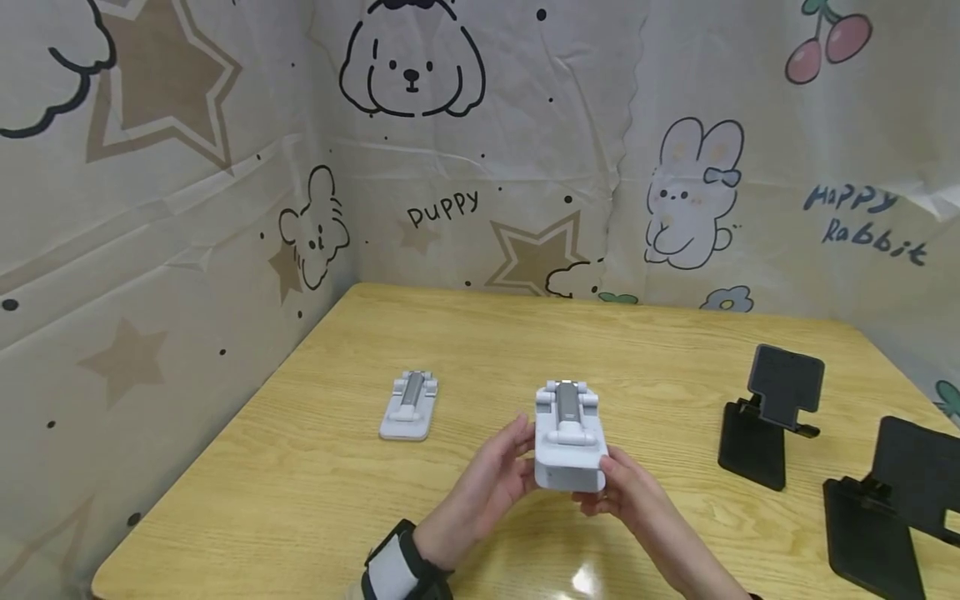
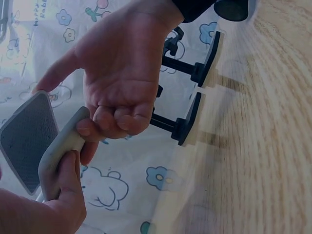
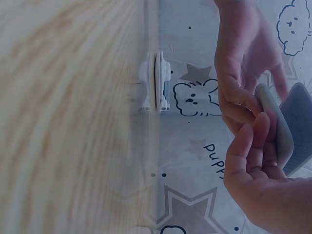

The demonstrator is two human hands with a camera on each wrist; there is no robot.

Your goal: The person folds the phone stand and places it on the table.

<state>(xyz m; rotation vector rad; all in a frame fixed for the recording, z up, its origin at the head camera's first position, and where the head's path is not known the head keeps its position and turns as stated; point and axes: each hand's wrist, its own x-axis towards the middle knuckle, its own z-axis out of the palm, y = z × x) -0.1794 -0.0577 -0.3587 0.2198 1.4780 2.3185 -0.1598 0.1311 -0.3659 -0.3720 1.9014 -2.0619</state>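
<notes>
A white phone stand with a grey hinged arm [image 1: 569,437] is held above the table between both hands. The wrist views show its grey-faced plate [image 2: 30,141] tilted apart from its rounded base [image 3: 276,129]. My left hand [image 1: 491,475] grips the stand from the left, its thumb at the plate's edge and its curled fingers at the base. From the right, my right hand [image 1: 626,487] holds the base between thumb and fingers. A second white phone stand [image 1: 408,408] lies folded on the table, left of the hands.
Two black phone stands, one [image 1: 772,417] farther back and one [image 1: 873,533] nearer, stand unfolded on the right of the wooden table [image 1: 300,467]. A patterned cloth [image 1: 525,167] hangs behind the table and along its left side.
</notes>
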